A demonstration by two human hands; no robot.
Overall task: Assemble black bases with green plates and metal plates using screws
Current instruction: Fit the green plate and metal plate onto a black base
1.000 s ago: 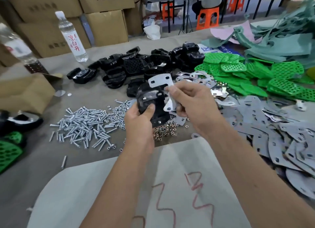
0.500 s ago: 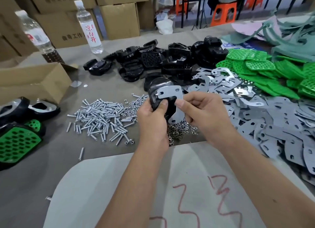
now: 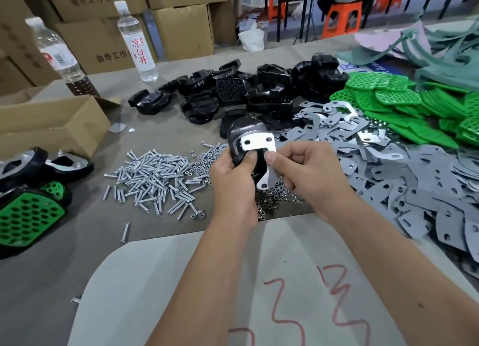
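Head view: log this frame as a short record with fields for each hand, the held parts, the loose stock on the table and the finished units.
left hand: grips black base
right hand: pinches metal plate against the base
screws: heap left of hands
nuts: small pile under hands
spare bases: heap behind
green plates: heap far right
grey plates: spread right
finished units: left edge

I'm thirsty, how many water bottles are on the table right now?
2. One water bottle with red lettering stands at the far edge before the cardboard boxes; the other water bottle is further left, behind the open box. More may be outside the view.
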